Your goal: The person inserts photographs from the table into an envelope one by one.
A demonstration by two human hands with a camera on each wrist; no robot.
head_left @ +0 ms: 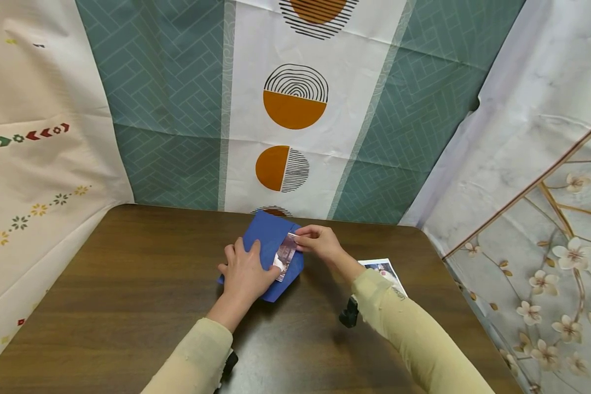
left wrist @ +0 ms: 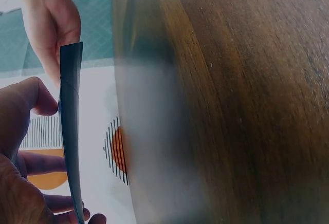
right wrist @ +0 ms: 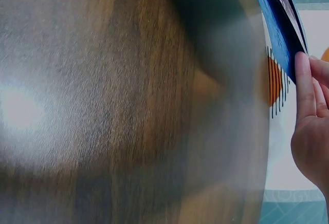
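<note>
A blue paper envelope (head_left: 267, 231) is held up, tilted, over the far middle of the table. From its open side shows a strip of a glossy photo (head_left: 285, 254); the remainder of the photo is hidden inside. My left hand (head_left: 245, 273) grips the envelope, thumb by the photo and fingers spread over the blue paper. At the photo's upper right corner, my right hand (head_left: 321, 243) pinches with thumb and fingertips. The left wrist view has the envelope (left wrist: 70, 131) nearly edge-on. In the right wrist view, the photo (right wrist: 288, 0) lies between the envelope's layers.
Another photo with a white border (head_left: 385, 269) lies on the brown wooden table (head_left: 143, 295), partly hidden by the right forearm. Patterned cloths (head_left: 177, 109) hang along the table's back and sides.
</note>
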